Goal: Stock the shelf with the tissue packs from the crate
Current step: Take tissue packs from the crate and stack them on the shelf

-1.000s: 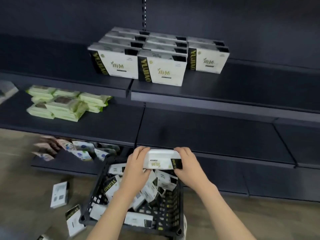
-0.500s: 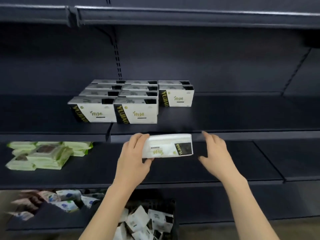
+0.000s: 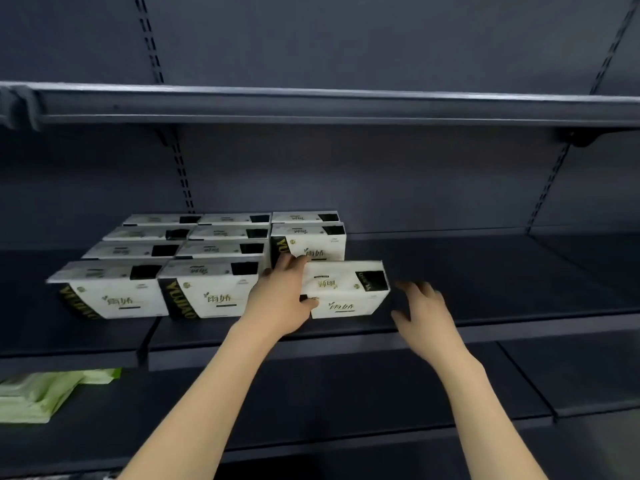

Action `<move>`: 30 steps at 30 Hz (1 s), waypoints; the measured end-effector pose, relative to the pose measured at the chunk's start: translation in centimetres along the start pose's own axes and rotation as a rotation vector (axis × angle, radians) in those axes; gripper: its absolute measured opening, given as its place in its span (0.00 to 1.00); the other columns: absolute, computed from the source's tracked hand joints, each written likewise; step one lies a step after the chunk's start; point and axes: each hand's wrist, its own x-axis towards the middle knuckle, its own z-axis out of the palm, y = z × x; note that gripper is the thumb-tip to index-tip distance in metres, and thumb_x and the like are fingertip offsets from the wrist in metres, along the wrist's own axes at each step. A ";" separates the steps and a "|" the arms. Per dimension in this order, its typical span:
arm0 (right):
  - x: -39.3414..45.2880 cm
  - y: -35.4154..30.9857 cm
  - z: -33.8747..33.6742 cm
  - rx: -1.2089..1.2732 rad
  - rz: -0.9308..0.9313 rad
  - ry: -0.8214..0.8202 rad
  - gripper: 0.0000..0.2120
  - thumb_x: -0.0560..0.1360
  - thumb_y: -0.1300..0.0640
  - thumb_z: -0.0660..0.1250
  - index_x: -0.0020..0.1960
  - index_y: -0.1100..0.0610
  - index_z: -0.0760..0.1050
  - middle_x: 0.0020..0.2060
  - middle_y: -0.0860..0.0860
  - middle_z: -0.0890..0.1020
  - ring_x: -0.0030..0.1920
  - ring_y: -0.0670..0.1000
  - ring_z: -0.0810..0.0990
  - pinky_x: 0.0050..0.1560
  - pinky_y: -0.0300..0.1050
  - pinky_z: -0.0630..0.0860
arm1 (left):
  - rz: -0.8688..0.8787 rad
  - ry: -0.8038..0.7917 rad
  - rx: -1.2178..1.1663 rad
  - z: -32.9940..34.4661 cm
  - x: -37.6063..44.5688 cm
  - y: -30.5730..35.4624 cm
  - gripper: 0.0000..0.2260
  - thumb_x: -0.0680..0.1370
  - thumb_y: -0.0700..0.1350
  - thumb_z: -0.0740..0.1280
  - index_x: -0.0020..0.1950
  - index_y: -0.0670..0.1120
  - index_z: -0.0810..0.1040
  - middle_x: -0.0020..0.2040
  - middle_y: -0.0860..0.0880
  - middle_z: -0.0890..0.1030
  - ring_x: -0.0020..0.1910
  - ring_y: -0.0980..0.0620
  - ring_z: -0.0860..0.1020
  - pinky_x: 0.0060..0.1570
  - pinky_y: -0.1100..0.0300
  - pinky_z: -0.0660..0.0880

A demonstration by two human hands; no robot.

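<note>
A white tissue pack with black and gold print rests on the dark shelf, at the front of the third column. My left hand grips its left end, fingers over the top and thumb under the front. My right hand hovers just right of the pack with fingers spread, not touching it. Several matching tissue packs stand in rows to the left and behind. The crate is out of view.
An upper shelf overhangs the working shelf. A lower shelf carries green wipe packs at the far left. The working shelf runs bare to the right of the packs.
The view rose from the crate to the shelf. Both hands lifted the pack; my right hand let go, and my left hand carried it onto the shelf in front of the third column.
</note>
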 end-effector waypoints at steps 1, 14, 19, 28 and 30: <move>0.5 0.2 0.1 -0.009 -0.004 -0.002 0.24 0.77 0.60 0.63 0.72 0.57 0.63 0.67 0.55 0.67 0.65 0.57 0.65 0.60 0.47 0.68 | -0.012 -0.048 0.026 -0.1 0.8 0.1 0.33 0.76 0.52 0.67 0.76 0.50 0.55 0.73 0.50 0.59 0.68 0.44 0.67 0.63 0.51 0.69; 3.4 0.8 2.1 0.064 -0.051 -0.056 0.31 0.76 0.57 0.65 0.75 0.54 0.56 0.70 0.52 0.64 0.70 0.54 0.61 0.65 0.46 0.65 | -0.118 -0.254 0.066 1.3 4.3 -1.0 0.31 0.80 0.53 0.61 0.78 0.47 0.50 0.76 0.48 0.56 0.75 0.48 0.55 0.73 0.51 0.50; 3.6 0.1 2.4 0.154 -0.133 -0.003 0.40 0.73 0.58 0.69 0.76 0.51 0.49 0.72 0.51 0.59 0.70 0.54 0.60 0.65 0.47 0.65 | -0.130 -0.181 0.138 1.5 3.9 -0.4 0.32 0.80 0.53 0.61 0.78 0.49 0.48 0.77 0.51 0.52 0.74 0.45 0.56 0.70 0.50 0.58; 4.7 -0.5 3.9 0.029 -0.362 0.039 0.45 0.70 0.57 0.72 0.74 0.42 0.44 0.76 0.51 0.44 0.72 0.53 0.42 0.71 0.57 0.52 | 0.116 0.285 0.268 7.4 0.7 1.5 0.45 0.54 0.43 0.81 0.68 0.42 0.66 0.65 0.40 0.74 0.65 0.39 0.72 0.64 0.42 0.66; 4.7 -0.5 4.2 -0.027 -0.376 0.002 0.43 0.71 0.56 0.70 0.75 0.41 0.46 0.76 0.49 0.46 0.73 0.52 0.42 0.72 0.57 0.53 | 0.126 0.307 0.308 8.0 1.0 1.2 0.47 0.51 0.37 0.80 0.68 0.41 0.65 0.64 0.39 0.75 0.65 0.38 0.72 0.64 0.40 0.65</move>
